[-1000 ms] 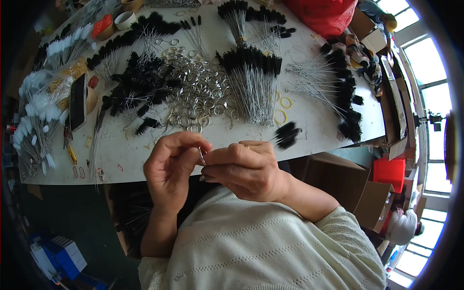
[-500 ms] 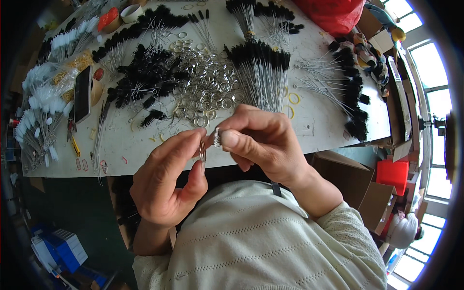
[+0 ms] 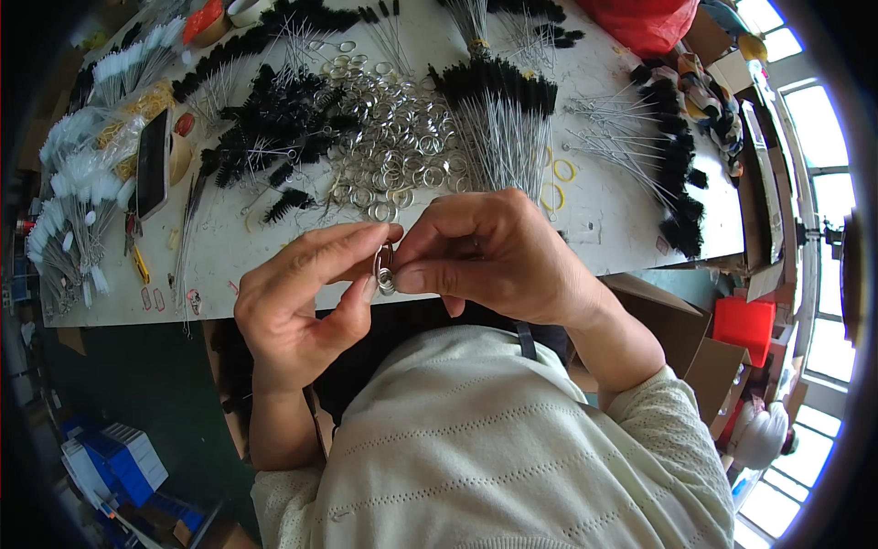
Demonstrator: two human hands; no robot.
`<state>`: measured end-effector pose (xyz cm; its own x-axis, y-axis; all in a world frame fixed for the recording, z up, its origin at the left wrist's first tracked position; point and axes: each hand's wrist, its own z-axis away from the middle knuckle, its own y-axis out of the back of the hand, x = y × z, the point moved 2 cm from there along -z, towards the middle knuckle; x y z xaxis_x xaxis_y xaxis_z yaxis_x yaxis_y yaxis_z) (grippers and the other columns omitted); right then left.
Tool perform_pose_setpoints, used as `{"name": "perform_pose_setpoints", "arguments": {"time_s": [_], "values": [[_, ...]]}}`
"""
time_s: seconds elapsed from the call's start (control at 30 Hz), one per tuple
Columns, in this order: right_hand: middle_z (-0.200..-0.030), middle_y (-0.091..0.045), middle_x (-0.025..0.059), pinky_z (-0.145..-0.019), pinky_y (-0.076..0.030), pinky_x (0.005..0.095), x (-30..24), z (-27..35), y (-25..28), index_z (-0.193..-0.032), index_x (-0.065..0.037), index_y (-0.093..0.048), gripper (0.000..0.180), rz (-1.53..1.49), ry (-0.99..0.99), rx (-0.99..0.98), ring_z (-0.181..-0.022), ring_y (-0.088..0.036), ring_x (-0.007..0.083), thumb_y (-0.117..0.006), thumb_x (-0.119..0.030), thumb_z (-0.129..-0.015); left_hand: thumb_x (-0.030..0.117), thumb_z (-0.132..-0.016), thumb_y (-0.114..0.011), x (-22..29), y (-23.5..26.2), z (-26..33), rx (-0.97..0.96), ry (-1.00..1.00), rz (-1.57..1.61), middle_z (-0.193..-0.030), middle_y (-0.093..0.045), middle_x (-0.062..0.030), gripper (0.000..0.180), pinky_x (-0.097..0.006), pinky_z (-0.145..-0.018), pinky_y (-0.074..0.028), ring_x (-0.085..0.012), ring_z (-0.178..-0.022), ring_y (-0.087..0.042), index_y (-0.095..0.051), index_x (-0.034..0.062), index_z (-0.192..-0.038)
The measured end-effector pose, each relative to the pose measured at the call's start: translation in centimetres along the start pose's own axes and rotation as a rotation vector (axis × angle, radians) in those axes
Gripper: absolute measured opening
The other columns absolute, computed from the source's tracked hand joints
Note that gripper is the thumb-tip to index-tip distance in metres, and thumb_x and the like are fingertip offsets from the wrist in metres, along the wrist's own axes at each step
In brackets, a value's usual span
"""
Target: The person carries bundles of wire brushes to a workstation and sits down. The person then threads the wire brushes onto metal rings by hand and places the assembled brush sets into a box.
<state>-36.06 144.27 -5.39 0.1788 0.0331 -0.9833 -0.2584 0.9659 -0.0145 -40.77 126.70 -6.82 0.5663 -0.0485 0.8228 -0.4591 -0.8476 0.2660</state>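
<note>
Just beyond my body, over the near table edge, my two hands meet at the fingertips. My left hand (image 3: 306,297) pinches a shiny metal ring (image 3: 379,260) between thumb and fingers. Closed from the other side, my right hand (image 3: 503,261) grips the small looped metal ends (image 3: 387,282), which touch the ring; my fingers hide the rest of them. Beyond my hands lies a heap of loose metal rings (image 3: 402,151). Black bristle brushes (image 3: 274,119) are piled left of it, and a bundle of wire-stemmed black brushes (image 3: 498,119) is on its right.
More black brushes (image 3: 672,165) lie at the right. White-tipped brushes (image 3: 73,229), a phone (image 3: 154,165) and a yellow cutter (image 3: 141,265) occupy the left. A red bag (image 3: 640,23) sits at the far right; cardboard boxes (image 3: 663,320) stand beside the table.
My right hand has moved left, bringing the looped metal ends against the ring in my left hand. My left hand has shifted slightly left.
</note>
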Motion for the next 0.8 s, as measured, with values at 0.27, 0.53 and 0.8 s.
{"name": "perform_pose_setpoints", "arguments": {"time_s": [0.27, 0.53, 0.8], "values": [[-0.092, -0.062, 0.0051, -0.077, -0.049, 0.0265, 4.9, 1.6, 1.5, -0.097, -0.002, -0.059, 0.016, -0.243, 0.214, 0.160, -0.082, -0.061, 0.0122, -0.066, -0.005, -0.083, -0.015, -0.075, -0.049, 0.0, -1.8, -0.1, 0.050, 0.195, 0.211, -0.103, -0.061, -0.0220, 0.032, -0.031, -0.075, -0.055, -0.0262, -0.083, -0.067, -0.057, -0.0130, -0.107], [-0.087, -0.067, 0.0097, -0.072, -0.051, 0.0309, 6.5, 4.1, 24.3, -0.093, -0.003, -0.063, 0.017, 0.876, 0.288, 0.888, -0.082, -0.066, 0.0211, -0.061, 0.003, -0.077, -0.003, -0.082, -0.046, 1.0, 1.9, 3.1, 0.216, 0.150, -0.057, -0.107, -0.057, -0.0236, 0.035, -0.031, -0.069, -0.056, -0.0244, -0.079, -0.066, -0.052, -0.0094, -0.117], [-0.097, -0.066, 0.0095, -0.077, -0.048, 0.0388, 8.5, 1.5, 33.9, -0.094, -0.012, -0.066, 0.022, 1.404, -0.200, 0.491, -0.095, -0.061, 0.0270, -0.056, -0.003, -0.077, -0.005, -0.083, -0.045, 0.8, 1.7, 3.5, 0.267, 0.211, -0.046, -0.109, -0.056, -0.0234, 0.037, -0.031, -0.071, -0.057, -0.0232, -0.081, -0.065, -0.050, -0.0086, -0.119]]}}
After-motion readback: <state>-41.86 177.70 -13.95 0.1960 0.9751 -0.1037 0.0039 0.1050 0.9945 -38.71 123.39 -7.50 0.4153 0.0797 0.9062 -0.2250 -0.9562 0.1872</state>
